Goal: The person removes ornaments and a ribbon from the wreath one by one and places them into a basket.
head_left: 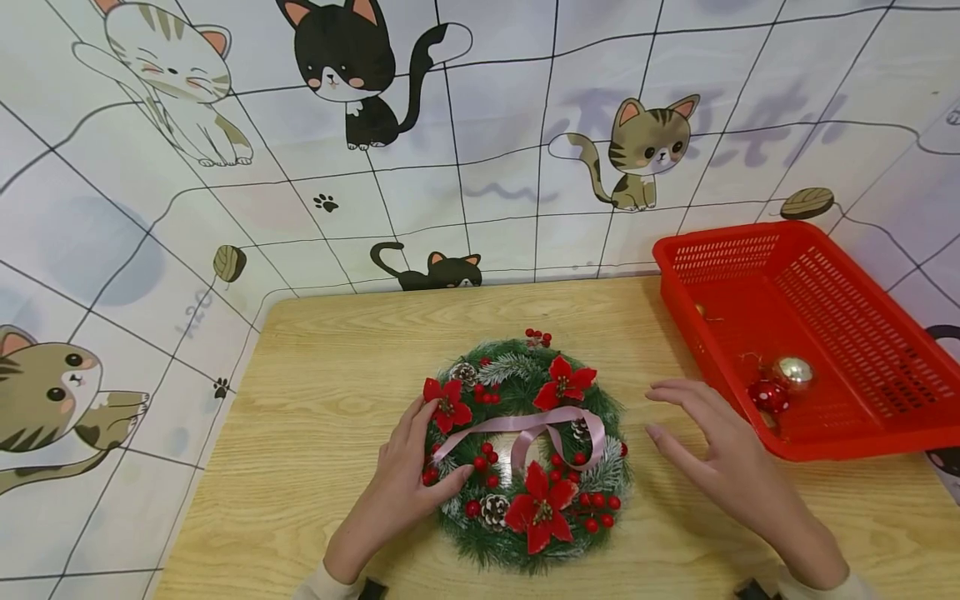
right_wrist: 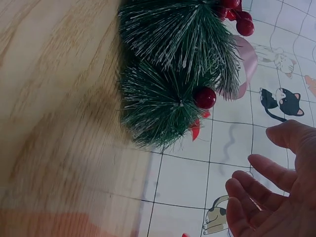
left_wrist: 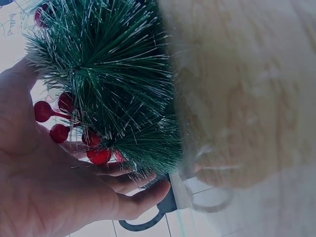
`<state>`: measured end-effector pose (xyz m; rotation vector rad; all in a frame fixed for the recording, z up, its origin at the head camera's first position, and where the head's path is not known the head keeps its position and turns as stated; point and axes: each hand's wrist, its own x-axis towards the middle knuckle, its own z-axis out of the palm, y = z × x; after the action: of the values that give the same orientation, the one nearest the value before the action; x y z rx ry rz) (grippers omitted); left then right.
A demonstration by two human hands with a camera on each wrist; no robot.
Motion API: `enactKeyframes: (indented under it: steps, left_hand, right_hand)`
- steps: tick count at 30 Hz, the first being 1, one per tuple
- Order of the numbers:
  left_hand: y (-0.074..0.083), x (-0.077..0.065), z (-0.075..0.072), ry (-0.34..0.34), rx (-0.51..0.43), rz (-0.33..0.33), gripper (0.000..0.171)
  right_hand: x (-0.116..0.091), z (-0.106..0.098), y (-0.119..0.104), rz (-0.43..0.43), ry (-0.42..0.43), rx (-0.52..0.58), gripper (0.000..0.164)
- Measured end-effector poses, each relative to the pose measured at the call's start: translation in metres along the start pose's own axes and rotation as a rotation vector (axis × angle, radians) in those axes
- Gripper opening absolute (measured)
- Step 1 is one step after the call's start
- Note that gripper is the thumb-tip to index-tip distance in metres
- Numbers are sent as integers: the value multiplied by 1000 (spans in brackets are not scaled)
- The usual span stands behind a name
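A round green Christmas wreath [head_left: 480,554] lies on the wooden table, trimmed with frosted sprigs, pine cones, red berries and red poinsettia flowers [head_left: 540,508]. Loose across its top and centre is a pink ribbon [head_left: 502,423]. My left hand [head_left: 408,467] holds the wreath's left rim, thumb over the berries and fingers along the outer edge by a flower. In the left wrist view, greenery partly covers those fingers. To the right of the wreath, my right hand [head_left: 720,462] hovers apart from it with fingers spread, holding nothing.
A red plastic basket [head_left: 847,442] stands at the right, close to my right hand. Inside it lie a gold bauble [head_left: 792,374] and a red spotted bauble [head_left: 768,396]. A cat-printed cloth [head_left: 510,183] rises behind the table [head_left: 315,358].
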<state>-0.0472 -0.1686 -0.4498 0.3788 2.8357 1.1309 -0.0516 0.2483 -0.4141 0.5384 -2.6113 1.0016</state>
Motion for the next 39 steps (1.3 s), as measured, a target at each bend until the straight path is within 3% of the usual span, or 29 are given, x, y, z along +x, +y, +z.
enactKeyframes:
  steps: [12,17,22,33,39]
  left_hand:
    - [-1,0,0,7,11,5,98]
    - [0,0,-1,11,7,8,98]
    - [0,0,-1,6,11,6,98]
    - [-2,0,1,6,3,5,97]
    - [-2,0,2,8,3,9,96]
  right_hand:
    - [2,9,-11,-24,-59,113,56]
    - [3,13,-15,-45,-90,124,50]
    - [5,18,-16,-81,-99,126,55]
    - [7,26,-14,-101,-103,141,60]
    - [8,30,-10,-103,-117,161,55]
